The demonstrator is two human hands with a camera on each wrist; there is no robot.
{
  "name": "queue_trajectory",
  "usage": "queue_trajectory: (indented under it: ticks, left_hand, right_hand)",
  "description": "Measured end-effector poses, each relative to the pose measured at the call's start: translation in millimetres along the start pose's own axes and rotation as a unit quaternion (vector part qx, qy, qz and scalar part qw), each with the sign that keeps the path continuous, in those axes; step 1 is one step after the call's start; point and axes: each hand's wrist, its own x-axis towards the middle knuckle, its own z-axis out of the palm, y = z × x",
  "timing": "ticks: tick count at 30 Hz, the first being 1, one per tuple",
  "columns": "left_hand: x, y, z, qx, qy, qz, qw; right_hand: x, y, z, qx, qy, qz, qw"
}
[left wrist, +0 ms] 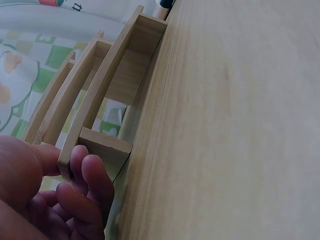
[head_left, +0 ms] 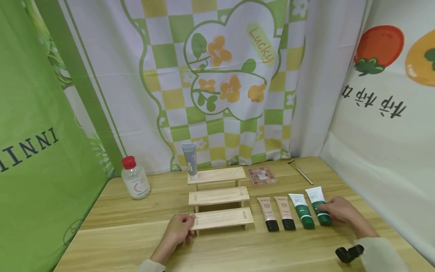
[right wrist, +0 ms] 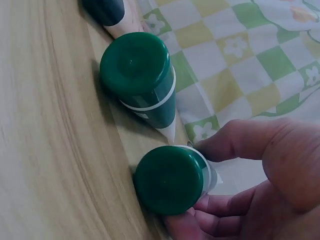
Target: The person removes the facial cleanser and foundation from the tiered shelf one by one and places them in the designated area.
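Note:
My left hand (head_left: 179, 227) pinches the left end of the front wooden step (head_left: 222, 218) of a three-tier stand, thumb on top and fingers beneath, as the left wrist view shows. At the right, my right hand (head_left: 341, 211) grips the rightmost green and white tube (head_left: 321, 209), which lies on the table; its green cap (right wrist: 167, 181) faces the right wrist camera. Beside it lies a matching green and white tube (head_left: 301, 211). Two beige BB cream tubes (head_left: 267, 211) with black caps lie further left. A grey tube (head_left: 190, 160) stands upright on the back step (head_left: 221, 175).
A clear bottle with a red cap (head_left: 136, 179) stands at the back left. Behind the tubes lie an eyeshadow palette (head_left: 263, 176) and a makeup brush (head_left: 301, 173). The middle step (head_left: 219, 195) sits between the other two. Printed curtains (head_left: 224, 124) hang along the table's back and sides.

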Motion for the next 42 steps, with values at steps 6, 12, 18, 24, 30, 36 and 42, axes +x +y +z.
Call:
queue_trajectory:
  ticks: [6,12,18,24,30,36,42]
  left_hand:
    - [0.4,0.0,-1.0,0.006,0.002,-0.002,1.0]
    - [-0.4,1.9,-0.6,-0.004,0.004,-0.004,1.0]
    - [-1.2,3.1,-1.0,-0.006,0.001,0.001,1.0]
    - [-1.5,3.5,-1.2,-0.007,-0.001,-0.003,1.0]
    - [-1.5,0.6,-0.5,-0.007,0.001,-0.006,1.0]
    - [-1.3,-1.9,-1.1,-0.009,0.004,-0.001,0.9999]
    - [1.1,-0.3,-1.5,-0.015,0.0,0.006,0.9999]
  right_hand:
    - [2.3,-1.2,1.0,-0.019,0.004,0.006,1.0]
    - [6.0,-2.1,1.2,-0.019,0.009,0.008,1.0]
    - [7.0,-1.1,-1.3,-0.01,0.001,0.005,1.0]
    - [4.2,5.6,-4.6,0.004,0.001,0.01,1.0]
    - [3.2,5.2,-12.0,-0.039,0.018,0.006,0.999]
    - [3.4,-10.6,-10.1,-0.103,0.103,-0.043,0.988]
    - [8.0,-38.1,8.7,-0.049,0.16,-0.123,0.978]
